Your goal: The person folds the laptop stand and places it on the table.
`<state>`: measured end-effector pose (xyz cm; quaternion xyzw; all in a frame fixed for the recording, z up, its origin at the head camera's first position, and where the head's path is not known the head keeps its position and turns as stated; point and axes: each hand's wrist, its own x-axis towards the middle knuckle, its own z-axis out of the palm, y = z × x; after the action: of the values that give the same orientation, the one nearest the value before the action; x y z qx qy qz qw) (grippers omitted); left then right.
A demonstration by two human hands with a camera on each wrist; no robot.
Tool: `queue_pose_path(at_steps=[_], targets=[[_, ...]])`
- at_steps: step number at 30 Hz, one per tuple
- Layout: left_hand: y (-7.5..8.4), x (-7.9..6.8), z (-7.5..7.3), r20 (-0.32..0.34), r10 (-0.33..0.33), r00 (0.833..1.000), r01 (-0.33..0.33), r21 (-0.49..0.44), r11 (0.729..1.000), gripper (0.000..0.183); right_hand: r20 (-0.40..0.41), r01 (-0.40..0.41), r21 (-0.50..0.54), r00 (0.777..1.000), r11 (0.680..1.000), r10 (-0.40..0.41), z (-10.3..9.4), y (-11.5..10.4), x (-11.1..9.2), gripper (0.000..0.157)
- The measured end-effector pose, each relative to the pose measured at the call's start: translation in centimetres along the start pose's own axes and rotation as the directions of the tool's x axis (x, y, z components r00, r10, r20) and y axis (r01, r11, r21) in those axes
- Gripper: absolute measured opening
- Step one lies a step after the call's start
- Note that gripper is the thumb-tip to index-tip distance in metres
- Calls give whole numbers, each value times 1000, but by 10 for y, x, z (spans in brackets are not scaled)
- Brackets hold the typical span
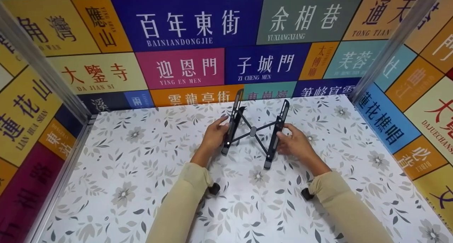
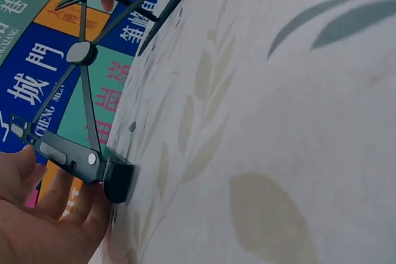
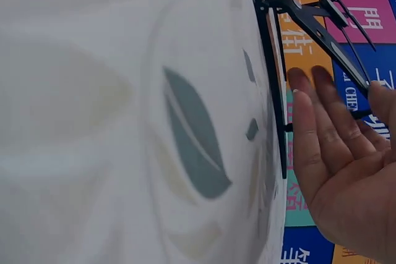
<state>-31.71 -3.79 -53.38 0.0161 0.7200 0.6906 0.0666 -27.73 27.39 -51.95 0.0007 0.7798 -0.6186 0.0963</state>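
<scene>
A black folding laptop stand (image 1: 253, 131) stands on the table, its two side arms joined by crossed bars with an oval hub in the middle. My left hand (image 1: 214, 134) holds the left side arm from outside. In the left wrist view, the thumb and fingers of that left hand (image 2: 52, 205) meet the arm near its padded lip. At the opposite side arm, my right hand (image 1: 296, 143) holds on with the thumb against it. The right wrist view shows the right hand's (image 3: 346, 165) other fingers stretched loosely beside the arm, partly hidden.
A white cloth with grey leaves and flowers covers the table (image 1: 124, 165). Close behind the stand rises a wall of coloured name panels (image 1: 184, 69). More panels and metal posts (image 1: 46, 58) border the sides. Dark wrist-worn pieces (image 1: 213, 189) sit below both cuffs.
</scene>
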Motion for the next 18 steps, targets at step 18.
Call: queue_pose_path(at_steps=[18], targets=[[12, 5, -4, 204, -107, 973, 122, -61, 991, 55, -86, 90, -102, 991, 991, -99, 11, -3, -2, 30]])
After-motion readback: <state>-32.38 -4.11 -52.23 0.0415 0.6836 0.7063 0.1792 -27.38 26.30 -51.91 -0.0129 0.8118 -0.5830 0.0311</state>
